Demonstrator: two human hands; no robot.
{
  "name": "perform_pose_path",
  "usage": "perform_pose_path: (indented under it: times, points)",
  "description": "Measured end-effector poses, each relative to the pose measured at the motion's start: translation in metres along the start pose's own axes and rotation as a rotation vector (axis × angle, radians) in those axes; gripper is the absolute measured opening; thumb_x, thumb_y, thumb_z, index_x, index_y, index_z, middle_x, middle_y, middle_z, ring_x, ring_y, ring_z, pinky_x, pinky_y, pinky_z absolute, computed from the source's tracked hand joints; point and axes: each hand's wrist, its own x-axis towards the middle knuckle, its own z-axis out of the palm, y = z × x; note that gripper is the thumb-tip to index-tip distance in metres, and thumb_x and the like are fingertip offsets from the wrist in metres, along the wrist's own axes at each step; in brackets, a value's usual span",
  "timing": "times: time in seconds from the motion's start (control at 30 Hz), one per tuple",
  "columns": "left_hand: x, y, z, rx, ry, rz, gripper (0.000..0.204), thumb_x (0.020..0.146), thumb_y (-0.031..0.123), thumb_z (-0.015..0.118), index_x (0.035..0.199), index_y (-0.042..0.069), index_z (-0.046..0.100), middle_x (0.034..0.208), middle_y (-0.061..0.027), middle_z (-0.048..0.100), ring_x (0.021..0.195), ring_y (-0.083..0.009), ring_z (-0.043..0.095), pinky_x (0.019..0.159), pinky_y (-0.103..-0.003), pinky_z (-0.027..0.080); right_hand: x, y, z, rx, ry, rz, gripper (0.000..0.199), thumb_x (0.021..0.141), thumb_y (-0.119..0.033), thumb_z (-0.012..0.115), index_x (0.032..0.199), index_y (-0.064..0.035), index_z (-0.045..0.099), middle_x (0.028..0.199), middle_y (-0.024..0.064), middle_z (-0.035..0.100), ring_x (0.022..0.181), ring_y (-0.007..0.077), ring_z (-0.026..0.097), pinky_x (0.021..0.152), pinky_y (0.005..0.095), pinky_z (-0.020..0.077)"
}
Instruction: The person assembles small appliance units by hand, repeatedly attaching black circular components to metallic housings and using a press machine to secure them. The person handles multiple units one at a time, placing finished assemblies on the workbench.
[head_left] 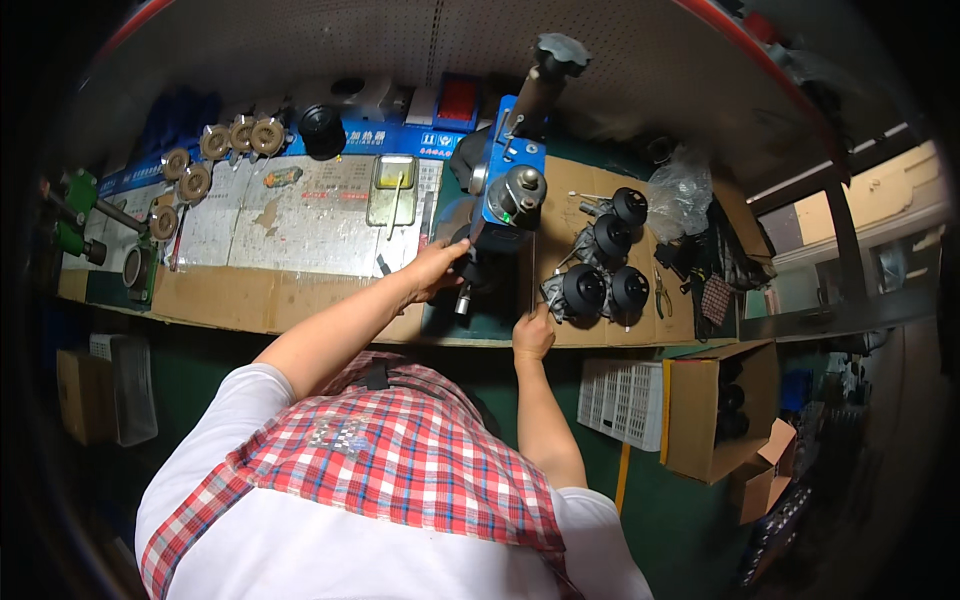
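Observation:
A blue hand press [515, 165] with a black knob on top stands at the middle of the bench. My left hand [437, 270] reaches under its head, fingers closed against a dark part in shadow; a short metal stub [463, 299] shows just below. What that part is, I cannot make out. My right hand [534, 334] is closed round the lower end of the press's thin metal lever [534, 275]. Right of it sit several motor-like parts with round black caps [584, 290] on grey metal bodies.
Pliers [662, 295] and a clear plastic bag [682, 190] lie to the right. At the left are several tan ring-shaped parts [267, 136], a green fixture [140, 272] and a tray with a brush [392, 190]. Below right are a white crate [620, 402] and an open carton [690, 425].

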Motion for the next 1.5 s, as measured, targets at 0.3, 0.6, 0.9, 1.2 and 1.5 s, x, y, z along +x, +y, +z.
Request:
perform_pose_path:
  times: [0.3,0.6,0.9,1.2,1.5]
  points:
    - [0.004,0.004,0.023,0.134,0.326,0.159,0.068,0.076,0.035,0.076,0.125,-0.004,0.051,0.104,-0.0178,0.065,0.081,-0.0257,0.066,0.066,-0.037,0.056,-0.045,-0.085,-0.256,0.294,-0.411,0.004,0.033,0.095,-0.022,0.056,0.122,-0.0031,0.056,0.082,0.015,0.067,0.072,0.0366,0.065,0.067,0.0469,0.049]
    - [-0.039,0.013,0.007,0.028,0.216,0.158,0.049,0.077,0.027,0.069,0.112,-0.002,0.052,0.084,-0.0117,0.061,0.064,-0.0203,0.06,0.048,-0.033,0.049,-0.04,-0.186,-0.278,0.091,0.382,-0.7,0.027,0.083,-0.003,0.064,0.11,0.0007,0.064,0.112,0.016,0.059,0.1,0.0327,0.056,0.093,0.0458,0.0412]
    - [-0.087,0.0,-0.066,0.021,0.374,0.135,0.05,0.08,0.028,0.072,0.116,0.001,0.051,0.097,-0.01,0.062,0.076,-0.0183,0.062,0.056,-0.03,0.052,0.026,-0.214,-0.177,0.406,0.203,-0.409,0.019,0.084,-0.003,0.069,0.098,0.005,0.059,0.093,0.0162,0.054,0.071,0.0315,0.058,0.062,0.0393,0.0467]
    - [-0.106,-0.001,-0.106,-0.035,0.411,0.188,0.052,0.079,0.018,0.074,0.119,-0.001,0.047,0.093,-0.0132,0.064,0.071,-0.0181,0.064,0.05,-0.03,0.051,0.03,-0.217,-0.165,0.416,0.334,-0.423,0.012,0.084,-0.004,0.07,0.09,0.0027,0.062,0.083,0.0096,0.054,0.062,0.0204,0.052,0.055,0.032,0.0425]
    - [-0.13,0.025,-0.1,0.189,0.291,0.362,0.047,0.08,0.014,0.073,0.121,0.003,0.051,0.098,-0.0079,0.064,0.079,-0.0141,0.063,0.064,-0.027,0.053,-0.026,-0.252,-0.184,0.599,-0.112,-0.349,0.021,0.092,-0.016,0.066,0.101,0.0026,0.065,0.087,0.0088,0.06,0.069,0.013,0.056,0.06,0.0262,0.0465]
